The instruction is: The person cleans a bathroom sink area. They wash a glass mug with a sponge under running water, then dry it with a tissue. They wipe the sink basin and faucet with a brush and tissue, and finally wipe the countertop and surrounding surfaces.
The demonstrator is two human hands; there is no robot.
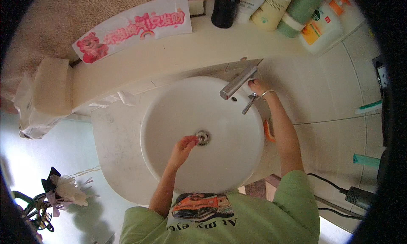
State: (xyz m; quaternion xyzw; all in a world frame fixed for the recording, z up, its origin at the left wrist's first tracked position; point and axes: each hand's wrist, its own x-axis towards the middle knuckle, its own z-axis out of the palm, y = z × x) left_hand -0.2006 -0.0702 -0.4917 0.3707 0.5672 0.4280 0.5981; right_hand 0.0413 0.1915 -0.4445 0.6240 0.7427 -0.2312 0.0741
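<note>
My left hand (183, 149) reaches into the round white washbasin (168, 116). Its fingertips are drawn together at the metal drain (203, 137); whether they pinch anything is too small to tell. Behind the chrome faucet (238, 83), my right hand (259, 86) reaches to the far right rim. Something white shows beside its fingers, close to the faucet's base, but the grip is partly hidden. The faucet's slim lever (249, 104) points toward me below that hand. A bracelet circles my right wrist. An orange item (269, 131) lies between the basin and my right forearm.
Along the back ledge (133, 70) stand a black cup (225, 10), a green bottle (300, 13) and a white pump bottle (324, 27). A plastic-wrapped tissue pack (52, 85) sits left. Hair accessories (54, 196) hang lower left. A corded dryer-like device (359, 198) is at right.
</note>
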